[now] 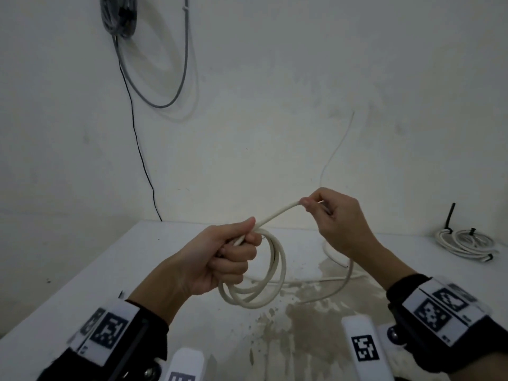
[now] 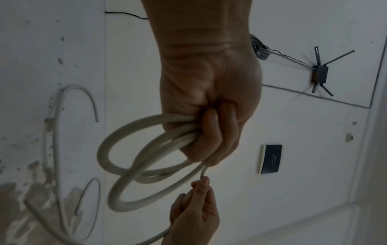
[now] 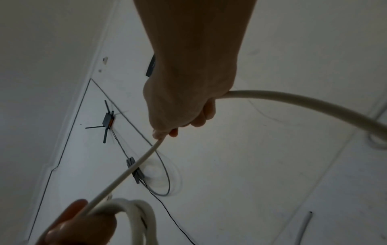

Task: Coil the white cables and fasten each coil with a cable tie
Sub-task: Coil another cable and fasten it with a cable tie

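Your left hand (image 1: pixel 220 259), low at centre frame, has its grip curled tight round the white cable (image 1: pixel 275 215) coil hanging above the surface (image 1: pixel 82 270). Up and right, your right hand (image 1: pixel 338 218) pinches the strand's stretched length; finished coils (image 1: pixel 464 243) lie far right.

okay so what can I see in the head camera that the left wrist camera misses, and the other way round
Only the head view: the finished coils lying at the table's far right, and both wristbands. Only the left wrist view: the black router on the wall and a dark wall panel. Both show the left hand gripping the white coil, and the right hand pinching the cable's free run.
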A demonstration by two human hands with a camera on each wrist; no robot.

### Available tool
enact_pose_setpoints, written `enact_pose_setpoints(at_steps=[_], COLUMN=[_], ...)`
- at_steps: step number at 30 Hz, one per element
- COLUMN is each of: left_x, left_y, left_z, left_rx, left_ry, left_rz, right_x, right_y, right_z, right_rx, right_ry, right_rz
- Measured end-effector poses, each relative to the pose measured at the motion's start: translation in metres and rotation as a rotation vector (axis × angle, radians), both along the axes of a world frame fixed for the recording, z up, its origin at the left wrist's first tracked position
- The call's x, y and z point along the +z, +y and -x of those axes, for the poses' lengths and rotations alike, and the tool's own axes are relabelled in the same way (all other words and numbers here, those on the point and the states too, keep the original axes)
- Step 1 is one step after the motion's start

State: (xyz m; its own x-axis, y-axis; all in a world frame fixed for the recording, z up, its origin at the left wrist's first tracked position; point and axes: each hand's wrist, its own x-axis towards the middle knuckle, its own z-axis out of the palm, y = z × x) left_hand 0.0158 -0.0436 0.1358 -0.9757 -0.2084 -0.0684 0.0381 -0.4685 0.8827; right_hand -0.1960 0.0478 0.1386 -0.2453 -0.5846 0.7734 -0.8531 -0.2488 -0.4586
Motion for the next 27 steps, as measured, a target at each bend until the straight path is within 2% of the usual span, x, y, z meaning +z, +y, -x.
enact_pose_setpoints(at_steps=[3,5,8,10,13,14,17,19,27], left_x=[-0.002,-0.002,-0.006,-0.006,-0.002,-0.002,0.000,0.003,0.001], left_y=[0.000,-0.001,-0.004,-0.006,-0.007,-0.007,-0.007,-0.007,-0.012], left_z=[-0.002,-0.003,-0.001,-0.002,-0.007,-0.007,-0.006,-0.007,-0.009], left_rx=[-0.172,-0.227,-0.250,-0.262,-0.203,-0.191,-0.126,-0.088,-0.104], left_ry=[0.025,0.038,0.120,0.232,0.348,0.361,0.351,0.323,0.310], left_rz=[-0.043,-0.068,-0.126,-0.251,-0.307,-0.305,-0.241,-0.210,-0.197], right_x=[-0.003,-0.005,-0.002,-0.003,-0.016,-0.021,-0.020,-0.011,0.019], right_y=[-0.005,-0.007,-0.009,-0.007,0.001,0.003,0.007,0.007,0.007], right_z=[0.001,0.001,0.004,0.004,-0.016,-0.024,-0.038,-0.038,-0.038], right_rx=[-0.022,-0.033,-0.040,-0.011,0.081,0.124,0.246,0.261,0.226], right_ry=[0.009,-0.003,-0.087,-0.149,-0.131,-0.170,-0.498,-0.584,-0.286], right_rz=[0.033,0.040,-0.005,-0.089,-0.232,-0.265,-0.286,-0.247,-0.027])
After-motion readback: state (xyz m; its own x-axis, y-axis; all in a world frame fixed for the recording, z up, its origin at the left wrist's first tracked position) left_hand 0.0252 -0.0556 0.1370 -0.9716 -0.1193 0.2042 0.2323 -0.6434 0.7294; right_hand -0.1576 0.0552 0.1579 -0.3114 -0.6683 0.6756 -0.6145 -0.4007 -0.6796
